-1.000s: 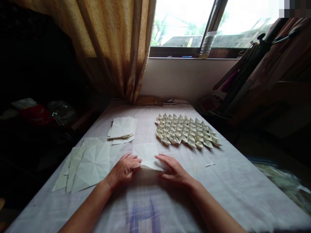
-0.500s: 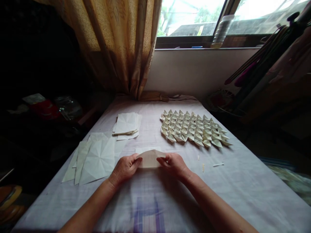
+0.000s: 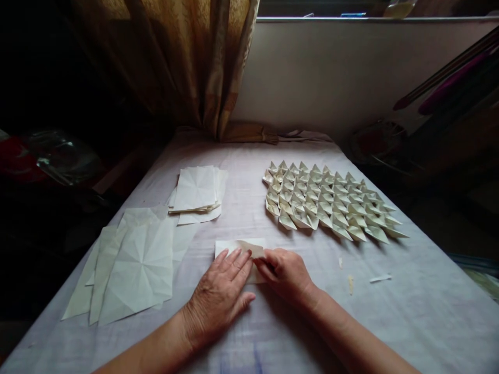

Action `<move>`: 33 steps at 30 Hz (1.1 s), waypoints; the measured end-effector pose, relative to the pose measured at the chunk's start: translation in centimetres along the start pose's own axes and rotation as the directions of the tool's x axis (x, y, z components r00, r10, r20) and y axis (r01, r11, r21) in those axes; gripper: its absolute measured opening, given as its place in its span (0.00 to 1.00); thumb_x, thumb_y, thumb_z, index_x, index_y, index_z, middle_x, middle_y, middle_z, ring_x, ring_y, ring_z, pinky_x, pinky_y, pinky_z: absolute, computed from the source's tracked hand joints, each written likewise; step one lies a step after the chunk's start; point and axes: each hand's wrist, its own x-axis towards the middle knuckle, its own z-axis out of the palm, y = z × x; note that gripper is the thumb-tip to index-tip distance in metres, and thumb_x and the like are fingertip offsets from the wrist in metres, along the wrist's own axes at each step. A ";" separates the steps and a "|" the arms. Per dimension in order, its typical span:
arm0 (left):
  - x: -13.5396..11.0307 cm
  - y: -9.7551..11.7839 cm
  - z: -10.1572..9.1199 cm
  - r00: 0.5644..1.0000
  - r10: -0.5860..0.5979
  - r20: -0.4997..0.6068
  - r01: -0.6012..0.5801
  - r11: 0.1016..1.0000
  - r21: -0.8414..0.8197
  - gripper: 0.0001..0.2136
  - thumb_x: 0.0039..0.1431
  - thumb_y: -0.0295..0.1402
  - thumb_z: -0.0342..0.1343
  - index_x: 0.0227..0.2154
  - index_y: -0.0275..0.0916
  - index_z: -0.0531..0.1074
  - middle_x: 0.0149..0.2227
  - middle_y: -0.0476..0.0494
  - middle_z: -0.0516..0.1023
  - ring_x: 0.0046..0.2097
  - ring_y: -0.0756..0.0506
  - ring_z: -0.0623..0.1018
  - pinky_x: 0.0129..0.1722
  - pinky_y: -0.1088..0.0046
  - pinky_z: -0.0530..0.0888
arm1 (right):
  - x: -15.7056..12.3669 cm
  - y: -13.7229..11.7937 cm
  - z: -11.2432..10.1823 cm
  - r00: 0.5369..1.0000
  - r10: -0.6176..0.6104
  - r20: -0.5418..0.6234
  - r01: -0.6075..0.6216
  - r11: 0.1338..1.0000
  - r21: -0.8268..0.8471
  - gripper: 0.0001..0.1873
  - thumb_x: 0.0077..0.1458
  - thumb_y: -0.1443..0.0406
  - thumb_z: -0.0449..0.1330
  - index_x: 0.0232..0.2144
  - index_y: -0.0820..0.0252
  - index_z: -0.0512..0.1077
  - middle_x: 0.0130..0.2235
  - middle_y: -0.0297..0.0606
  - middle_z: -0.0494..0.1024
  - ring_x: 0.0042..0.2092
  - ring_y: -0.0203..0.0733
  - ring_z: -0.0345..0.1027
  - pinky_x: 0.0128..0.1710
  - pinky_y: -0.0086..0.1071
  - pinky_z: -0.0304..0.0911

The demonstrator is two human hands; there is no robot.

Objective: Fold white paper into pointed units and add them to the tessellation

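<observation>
A small sheet of paper lies in front of me, partly covered by my fingers, with its far side curving up. My left hand rests flat on it, fingers stretched out. At its right edge my right hand pinches the sheet between thumb and bent fingers. Beneath or just behind it a white piece of paper shows; I cannot tell whether the two are joined. To the right, beyond my hands, several folded paper boats stand in close rows.
At the left lie creased paper sheets, overlapping, with a smaller paper stack behind them. A thin white strip and small scraps are on the right of the cloth-covered table. A curtain hangs at the back.
The paper has gone from being held up between both hands to lying on the table. My left hand has let go its pinch and flattened onto it. The view has tilted down.
</observation>
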 end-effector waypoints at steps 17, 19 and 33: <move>-0.7 0.4 0.6 0.998 -0.052 0.031 0.052 0.999 0.004 0.34 0.62 0.49 0.53 0.66 0.35 0.55 0.65 0.40 0.65 0.65 0.38 0.64 0.64 0.60 0.60 | 0.1 0.1 0.4 0.968 0.008 -0.253 -0.010 1.000 -0.009 0.16 0.66 0.61 0.50 0.48 0.64 0.71 0.22 0.31 0.75 0.23 0.37 0.68 0.28 0.30 0.59; -0.7 0.3 0.5 0.998 -0.048 0.051 0.049 0.999 -0.006 0.35 0.62 0.49 0.53 0.67 0.36 0.54 0.65 0.40 0.64 0.66 0.38 0.64 0.64 0.59 0.60 | 0.1 0.1 0.4 0.968 0.006 -0.252 -0.011 1.000 -0.018 0.18 0.66 0.61 0.50 0.52 0.66 0.69 0.22 0.31 0.75 0.22 0.36 0.67 0.27 0.30 0.59; -0.6 0.3 0.6 0.994 -0.087 0.067 0.089 0.996 -0.030 0.35 0.63 0.49 0.51 0.68 0.37 0.52 0.66 0.41 0.64 0.66 0.38 0.63 0.65 0.59 0.59 | 0.4 0.1 0.7 0.969 0.045 -0.243 -0.065 0.995 -0.074 0.23 0.65 0.58 0.50 0.55 0.66 0.68 0.21 0.31 0.74 0.20 0.36 0.66 0.24 0.29 0.58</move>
